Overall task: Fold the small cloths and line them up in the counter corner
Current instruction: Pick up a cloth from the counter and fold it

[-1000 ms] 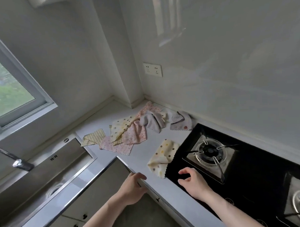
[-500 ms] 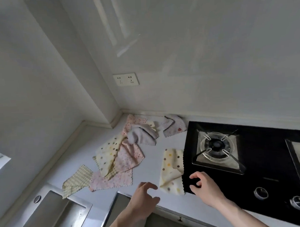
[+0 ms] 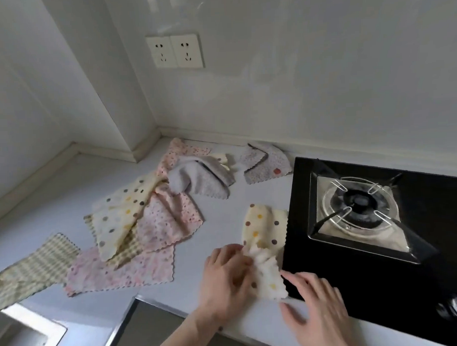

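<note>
Here, in the head view, both hands work on one small cloth near the front of the worktop (image 3: 219, 225). It is the yellow dotted cloth (image 3: 265, 233), and it lies just beside the left edge of the black stove (image 3: 380, 258). The left hand (image 3: 223, 279) sits at about 6 o'clock in the picture — its grip is closed on the bunched near part of that cloth. The right hand (image 3: 317, 301) is at about 5 o'clock, with its fingertips (image 3: 286, 274) touching the cloth's near corner; the blur hides whether its grip pinches the cloth or only presses it.

The other cloths lie loose toward the corner. A grey cloth (image 3: 201, 179) is crumpled at about 12 o'clock from the hands, and a grey cloth with a red dot (image 3: 267, 162) lies near the back wall. A second yellow dotted cloth (image 3: 120, 215) and a pink cloth (image 3: 169, 219) overlap at about 10 o'clock. A flat pink cloth (image 3: 122, 269) and a green checked cloth (image 3: 31, 270) lie at 9 o'clock — close to the sink (image 3: 33, 327). A double socket (image 3: 175, 51) sits on the wall above.
</note>
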Motion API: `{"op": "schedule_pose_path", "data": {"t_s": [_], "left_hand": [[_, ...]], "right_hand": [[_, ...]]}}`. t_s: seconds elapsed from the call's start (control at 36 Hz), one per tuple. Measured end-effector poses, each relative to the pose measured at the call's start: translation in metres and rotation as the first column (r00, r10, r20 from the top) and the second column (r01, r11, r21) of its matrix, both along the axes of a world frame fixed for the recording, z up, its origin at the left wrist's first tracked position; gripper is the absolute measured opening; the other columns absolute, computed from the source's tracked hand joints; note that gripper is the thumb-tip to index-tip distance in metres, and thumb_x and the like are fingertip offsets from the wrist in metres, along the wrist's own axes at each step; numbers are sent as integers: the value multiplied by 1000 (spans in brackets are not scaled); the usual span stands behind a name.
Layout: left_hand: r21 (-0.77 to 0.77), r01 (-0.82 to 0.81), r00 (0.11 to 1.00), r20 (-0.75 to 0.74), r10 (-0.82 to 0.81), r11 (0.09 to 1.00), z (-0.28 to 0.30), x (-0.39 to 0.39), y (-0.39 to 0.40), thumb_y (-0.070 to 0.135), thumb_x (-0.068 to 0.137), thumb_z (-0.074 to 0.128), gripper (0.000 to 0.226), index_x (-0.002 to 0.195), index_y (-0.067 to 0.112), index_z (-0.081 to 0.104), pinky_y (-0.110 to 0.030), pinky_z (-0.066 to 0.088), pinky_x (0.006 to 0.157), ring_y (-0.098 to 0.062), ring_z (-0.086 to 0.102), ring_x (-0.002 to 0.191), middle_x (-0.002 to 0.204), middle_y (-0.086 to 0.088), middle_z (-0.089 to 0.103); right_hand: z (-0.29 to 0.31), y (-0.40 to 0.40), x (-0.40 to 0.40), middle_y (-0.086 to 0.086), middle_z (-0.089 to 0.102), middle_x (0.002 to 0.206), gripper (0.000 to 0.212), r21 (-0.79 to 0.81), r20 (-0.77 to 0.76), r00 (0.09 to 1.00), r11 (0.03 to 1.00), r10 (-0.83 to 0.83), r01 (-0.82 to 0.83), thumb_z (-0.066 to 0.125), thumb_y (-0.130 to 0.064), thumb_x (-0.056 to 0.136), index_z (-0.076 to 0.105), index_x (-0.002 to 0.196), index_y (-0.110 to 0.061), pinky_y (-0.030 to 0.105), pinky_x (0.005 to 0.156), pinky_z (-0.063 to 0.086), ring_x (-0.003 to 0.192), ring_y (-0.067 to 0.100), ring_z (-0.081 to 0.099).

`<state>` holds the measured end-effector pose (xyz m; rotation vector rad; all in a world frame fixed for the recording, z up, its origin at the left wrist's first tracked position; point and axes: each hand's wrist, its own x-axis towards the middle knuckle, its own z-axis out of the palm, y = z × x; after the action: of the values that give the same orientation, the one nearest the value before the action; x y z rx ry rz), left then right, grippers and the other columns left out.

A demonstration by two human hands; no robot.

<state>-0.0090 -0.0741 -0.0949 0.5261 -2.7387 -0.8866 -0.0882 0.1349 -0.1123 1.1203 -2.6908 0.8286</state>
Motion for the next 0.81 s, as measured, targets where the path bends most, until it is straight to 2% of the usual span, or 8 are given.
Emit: {"op": "schedule_pose_path", "data": {"t_s": [0.06, 0.11, 0.25, 0.36, 0.44, 0.56, 0.67, 0.81], "left_hand": [[-97, 24, 999, -31, -28, 995, -12, -1, 3, 49, 90, 54, 24, 112, 42, 60, -26, 33, 106, -1, 42, 125, 136, 26, 48], [-97, 36, 997, -68, -43, 995, -17, -3, 2, 47, 93, 54, 23, 114, 42, 57, -25, 33, 107, 1, 42, 126, 134, 27, 49], [-136, 22, 986, -160, -44, 991, -27, 2, 4, 44, 90, 58, 32, 120, 38, 46, -26, 39, 99, -4, 49, 110, 118, 23, 53], [-197, 7, 977, -208, -49, 980, -33, 4, 6, 45, 88, 58, 39, 120, 30, 42, -23, 37, 93, -9, 46, 103, 113, 14, 47], [-205, -14, 974, -226, -34, 979, -37, 3, 6, 44, 88, 59, 39, 120, 29, 41, -22, 33, 88, -9, 43, 97, 106, 13, 46], [-221, 0, 981, -189, -43, 975, -39, 1, 5, 39, 94, 59, 25, 109, 27, 44, -26, 30, 81, -12, 41, 89, 96, 11, 49], [-119, -36, 983, -185, 13, 992, -32, 1, 7, 34, 94, 59, 16, 98, 23, 48, -34, 37, 75, -20, 51, 86, 92, 6, 56], [90, -129, 952, -269, 149, 987, -26, 7, 9, 26, 92, 60, 12, 89, 16, 55, -32, 44, 66, -18, 55, 77, 79, 2, 61]], "right_hand": [[-6, 0, -2, -19, 57, 105, 57, 18, -25, 1000, 1000, 12, -11, 62, -51, 67, 69, 122, -40, 24, 71, 34, 82, 9, 54], [-10, 0, -3, -20, 57, 106, 55, 16, -57, 998, 1000, 20, -19, 61, -52, 68, 68, 122, -43, 27, 68, 40, 79, 10, 56], [-19, 1, -3, -24, 53, 112, 53, 15, -68, 996, 998, 60, -59, 56, -52, 75, 59, 128, -44, 28, 69, 40, 84, 5, 52], [-23, 3, -1, -30, 50, 116, 54, 12, -26, 995, 995, 101, -101, 54, -54, 77, 53, 131, -49, 18, 77, 36, 91, -2, 51], [-24, 8, -1, -35, 45, 120, 51, 26, 5, 989, 988, 150, -150, 54, -56, 80, 49, 131, -57, 16, 88, 35, 104, -3, 49], [-23, 11, 1, -36, 41, 123, 48, 17, -2, 982, 982, 187, -187, 62, -50, 87, 47, 132, -57, 13, 95, 25, 112, -5, 42], [-22, 11, 3, -32, 46, 118, 35, -1, -11, 984, 984, 176, -176, 66, -47, 88, 59, 122, -52, 23, 93, 30, 106, -4, 44], [-25, 10, 4, -25, 53, 107, 16, -69, -34, 991, 989, 127, -129, 70, -43, 84, 70, 101, -43, 27, 89, 36, 99, 0, 50]]}}
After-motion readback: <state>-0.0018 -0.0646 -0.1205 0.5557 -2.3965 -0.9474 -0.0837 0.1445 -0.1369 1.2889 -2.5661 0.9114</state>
